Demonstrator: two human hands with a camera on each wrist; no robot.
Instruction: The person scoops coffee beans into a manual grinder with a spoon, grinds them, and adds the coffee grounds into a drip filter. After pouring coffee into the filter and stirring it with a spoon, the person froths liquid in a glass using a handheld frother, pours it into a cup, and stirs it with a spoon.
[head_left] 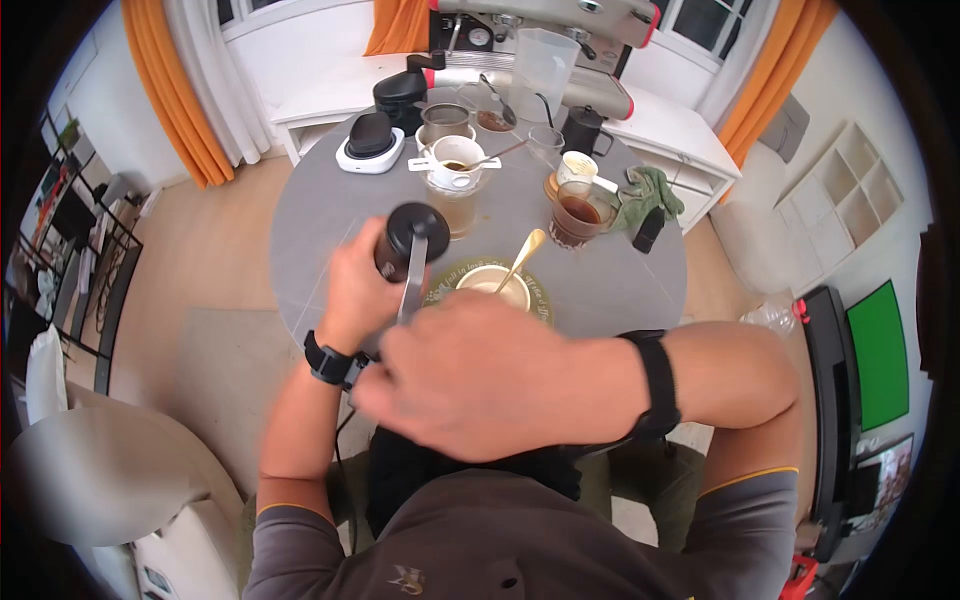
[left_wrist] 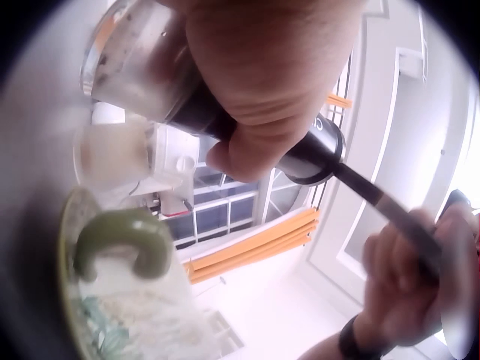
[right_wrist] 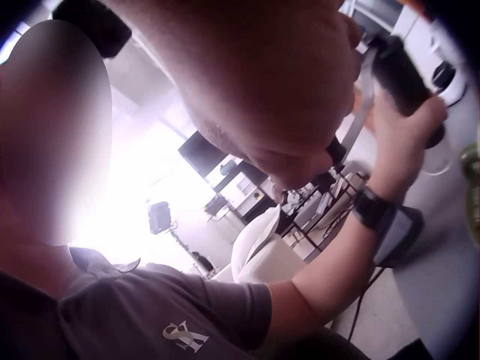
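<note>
My left hand (head_left: 355, 285) grips a black manual coffee grinder (head_left: 396, 258) upright over the near left of the table. The grinder's clear lower chamber (left_wrist: 139, 64) shows in the left wrist view. From its lid a metal crank (left_wrist: 386, 208) reaches out toward me. My right hand (head_left: 490, 370), with fingers curled, holds the crank's outer end; the knob is hidden under the fingers. Just right of the grinder, a cup (head_left: 492, 284) with a gold spoon (head_left: 524, 256) sits on a green lettered plate (head_left: 541, 302). The cup's thick green handle (left_wrist: 126, 231) faces the left wrist camera.
Beyond the grinder stands a white dripper (head_left: 453, 178) on a glass vessel. A glass of brown liquid (head_left: 575, 222), a green cloth (head_left: 648, 198) and a white scale-like device (head_left: 370, 152) stand around it. An espresso machine (head_left: 540, 45) is at the back.
</note>
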